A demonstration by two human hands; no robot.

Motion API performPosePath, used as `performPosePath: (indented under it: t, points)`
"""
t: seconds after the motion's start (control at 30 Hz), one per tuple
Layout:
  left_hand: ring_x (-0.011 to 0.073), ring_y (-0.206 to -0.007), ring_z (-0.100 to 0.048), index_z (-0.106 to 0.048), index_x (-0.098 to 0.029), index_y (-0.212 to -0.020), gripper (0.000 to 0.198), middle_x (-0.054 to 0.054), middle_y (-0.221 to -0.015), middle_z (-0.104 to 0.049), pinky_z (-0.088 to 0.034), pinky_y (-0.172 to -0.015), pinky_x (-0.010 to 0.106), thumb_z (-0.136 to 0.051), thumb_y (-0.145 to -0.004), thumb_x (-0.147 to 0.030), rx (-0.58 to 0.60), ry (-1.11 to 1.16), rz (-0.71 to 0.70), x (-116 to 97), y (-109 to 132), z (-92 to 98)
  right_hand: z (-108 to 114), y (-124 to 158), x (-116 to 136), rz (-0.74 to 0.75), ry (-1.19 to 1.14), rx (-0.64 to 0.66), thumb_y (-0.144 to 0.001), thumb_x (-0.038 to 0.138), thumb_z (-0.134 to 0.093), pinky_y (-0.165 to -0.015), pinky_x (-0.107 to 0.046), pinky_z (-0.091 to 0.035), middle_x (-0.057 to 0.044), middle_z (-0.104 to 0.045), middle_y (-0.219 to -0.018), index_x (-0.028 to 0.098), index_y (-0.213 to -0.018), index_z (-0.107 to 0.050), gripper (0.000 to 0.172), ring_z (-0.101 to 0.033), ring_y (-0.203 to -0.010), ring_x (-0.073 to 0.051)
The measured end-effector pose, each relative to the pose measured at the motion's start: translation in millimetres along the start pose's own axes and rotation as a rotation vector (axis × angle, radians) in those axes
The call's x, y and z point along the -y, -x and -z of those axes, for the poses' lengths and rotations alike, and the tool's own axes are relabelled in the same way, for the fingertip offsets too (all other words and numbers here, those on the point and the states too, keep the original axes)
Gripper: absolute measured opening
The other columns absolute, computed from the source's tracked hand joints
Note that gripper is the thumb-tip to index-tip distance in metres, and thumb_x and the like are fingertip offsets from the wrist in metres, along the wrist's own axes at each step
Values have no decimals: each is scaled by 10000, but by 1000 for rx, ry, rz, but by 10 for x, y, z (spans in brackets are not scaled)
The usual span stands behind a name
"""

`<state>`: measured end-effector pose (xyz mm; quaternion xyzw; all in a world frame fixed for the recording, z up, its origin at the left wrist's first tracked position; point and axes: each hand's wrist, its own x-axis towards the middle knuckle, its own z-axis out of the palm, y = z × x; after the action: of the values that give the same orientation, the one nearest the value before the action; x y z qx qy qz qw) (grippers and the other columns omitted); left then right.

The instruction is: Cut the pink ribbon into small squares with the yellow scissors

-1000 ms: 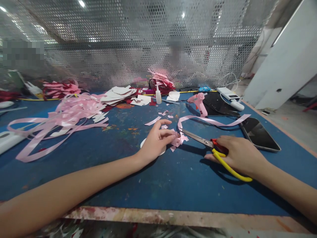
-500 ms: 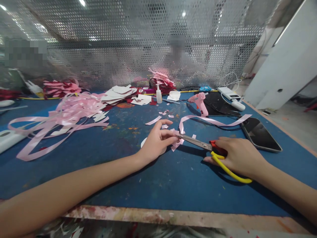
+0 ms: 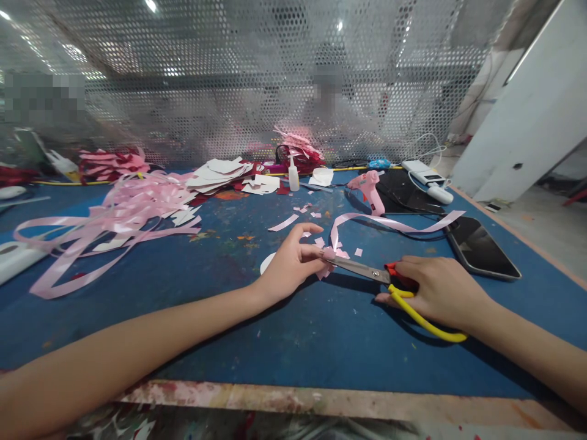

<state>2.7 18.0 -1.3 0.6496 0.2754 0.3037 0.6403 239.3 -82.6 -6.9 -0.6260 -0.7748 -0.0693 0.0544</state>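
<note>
My left hand point(image 3: 293, 260) pinches a short bit of pink ribbon point(image 3: 328, 253) between thumb and fingertips. In my right hand point(image 3: 440, 287) are scissors point(image 3: 373, 273) with one red and one yellow handle. Their blades look closed and point at my left fingertips. A longer pink ribbon point(image 3: 389, 221) curls behind the blades; whether it joins the pinched bit I cannot tell. Small pink ribbon scraps point(image 3: 358, 252) lie around the tips. My left hand partly hides a white round piece point(image 3: 267, 264).
A phone point(image 3: 483, 247) lies at the right, near a pink glue gun point(image 3: 372, 192). At the back stand a small white bottle point(image 3: 293, 176) and white cut pieces point(image 3: 215, 174). A heap of pink ribbon point(image 3: 142, 201) spreads at the left. Behind is a perforated metal screen point(image 3: 238, 79).
The scissor tips have dropped slightly beside my left fingertips, and the blades have closed up. More small pink scraps show around the tips. My left hand stays nearly in place.
</note>
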Motion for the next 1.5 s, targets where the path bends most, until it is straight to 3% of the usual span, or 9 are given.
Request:
performPosePath:
  t: [1.1,1.5]
  points:
    - [127,-614,-608,-366,-207,-1086,424,3,-722,-661,-479,-640,285,-625,-757,-141,12,-81,-46,14,15,16,22,0,-9,-27,18,145,-825,598,-387,-512,-276,-189,-43,-628,-630,200,-609,-541,479,-544,-552,-175]
    - [126,-607,-609,-376,-217,-1081,420,-8,-708,-658,-481,-642,280,-643,-759,-167,11,-83,-48,-4,23,6,-2,-16,-10,-4,27,106,-840,565,-388,-506,-277,-185,-45,-616,-600,197,-589,-541,471,-537,-527,-165]
